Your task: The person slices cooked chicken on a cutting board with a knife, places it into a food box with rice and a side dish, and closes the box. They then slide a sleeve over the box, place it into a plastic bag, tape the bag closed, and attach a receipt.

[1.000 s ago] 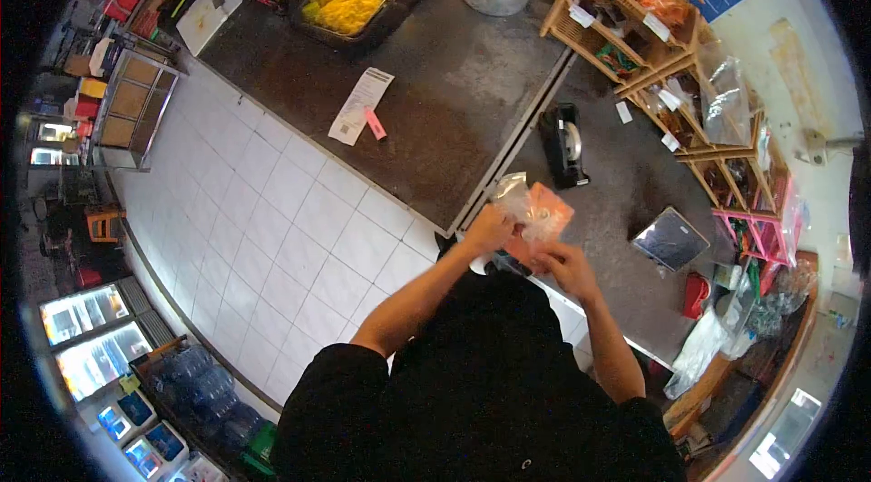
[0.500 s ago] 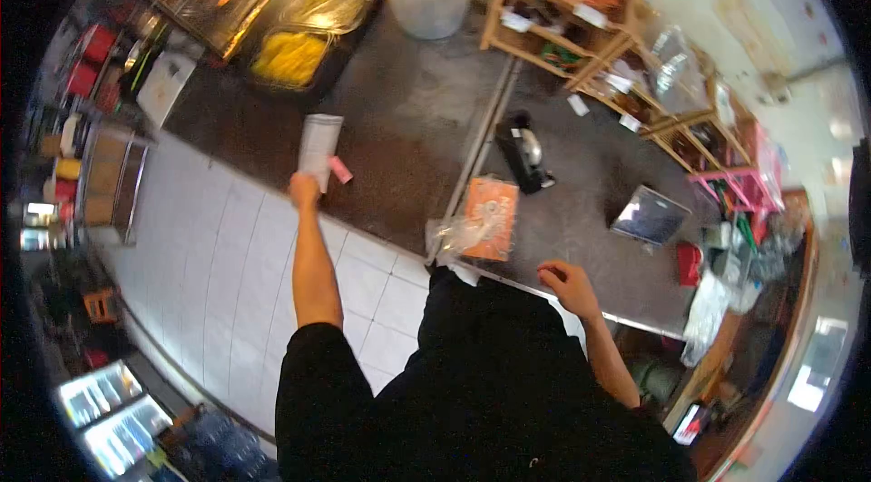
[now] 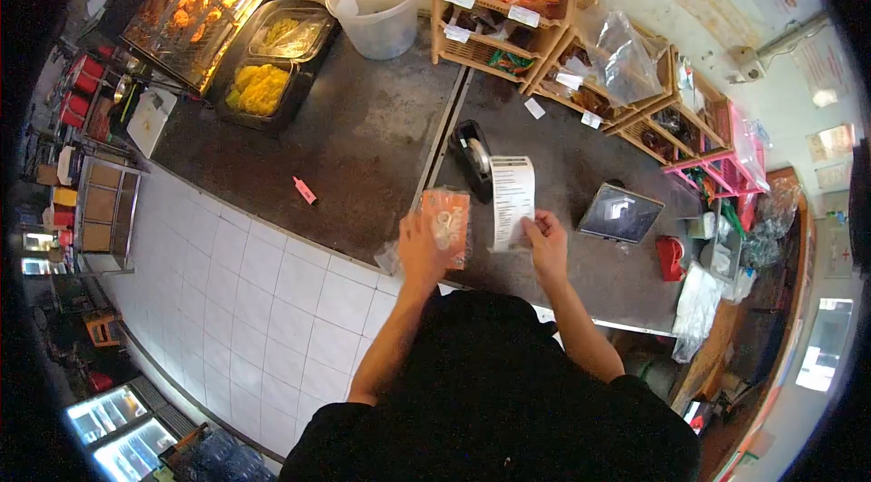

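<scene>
In the head view, my right hand (image 3: 547, 244) pinches the lower right edge of a long printed receipt (image 3: 513, 196), which stands up over the counter. My left hand (image 3: 425, 250) is over an orange printed packet (image 3: 456, 219) with clear plastic around it. Its fingers look apart and cover the packet's left part; how firmly they touch it is hidden. Just behind the receipt and packet sits a black tape dispenser (image 3: 472, 160). A pink highlighter (image 3: 305, 191) lies on the counter further left.
The dark counter (image 3: 381, 128) carries a tablet (image 3: 621, 212) and a red tape dispenser (image 3: 670, 258) at right. Wooden racks (image 3: 508, 28) with bagged goods line the back. A clear bucket (image 3: 376, 14), yellow food trays (image 3: 259, 87) and a lit food warmer (image 3: 195, 10) stand at left.
The receipt has passed from my left hand to my right. My left hand has moved right, from beside the highlighter to the orange packet. The view has shifted slightly.
</scene>
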Available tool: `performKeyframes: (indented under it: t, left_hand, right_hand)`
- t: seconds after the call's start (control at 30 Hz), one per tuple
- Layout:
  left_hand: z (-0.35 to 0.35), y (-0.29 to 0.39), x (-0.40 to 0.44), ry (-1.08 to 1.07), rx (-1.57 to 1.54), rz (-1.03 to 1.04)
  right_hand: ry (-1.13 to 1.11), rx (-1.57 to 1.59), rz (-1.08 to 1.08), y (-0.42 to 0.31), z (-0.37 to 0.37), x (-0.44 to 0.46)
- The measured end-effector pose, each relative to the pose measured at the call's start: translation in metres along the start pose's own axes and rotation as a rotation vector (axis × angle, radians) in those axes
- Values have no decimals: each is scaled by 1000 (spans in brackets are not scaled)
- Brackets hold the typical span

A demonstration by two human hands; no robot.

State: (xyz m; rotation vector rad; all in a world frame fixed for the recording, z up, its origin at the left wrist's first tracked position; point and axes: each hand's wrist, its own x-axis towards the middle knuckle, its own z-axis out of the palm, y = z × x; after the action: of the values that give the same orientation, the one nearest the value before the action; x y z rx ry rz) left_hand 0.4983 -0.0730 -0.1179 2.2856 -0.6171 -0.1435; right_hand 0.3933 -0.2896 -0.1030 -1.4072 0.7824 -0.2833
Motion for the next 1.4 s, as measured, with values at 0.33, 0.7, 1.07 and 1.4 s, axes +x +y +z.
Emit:
performKeyframes:
  t: [0.33, 0.7, 1.07, 1.4]
  left_hand:
    - [15, -52, -11, -291, 64, -262]
    - [75, -24, -13, -74, 452, 231]
    - [73, -26, -31, -93, 462, 249]
    - [55, -7, -34, -280, 489, 144]
  right_hand:
    - [-296, -41, 16, 37, 31, 19]
    - [313, -547, -561, 49, 39, 85]
    - [-167, -196, 28, 68, 27, 152]
    - [302, -437, -107, 138, 16, 99]
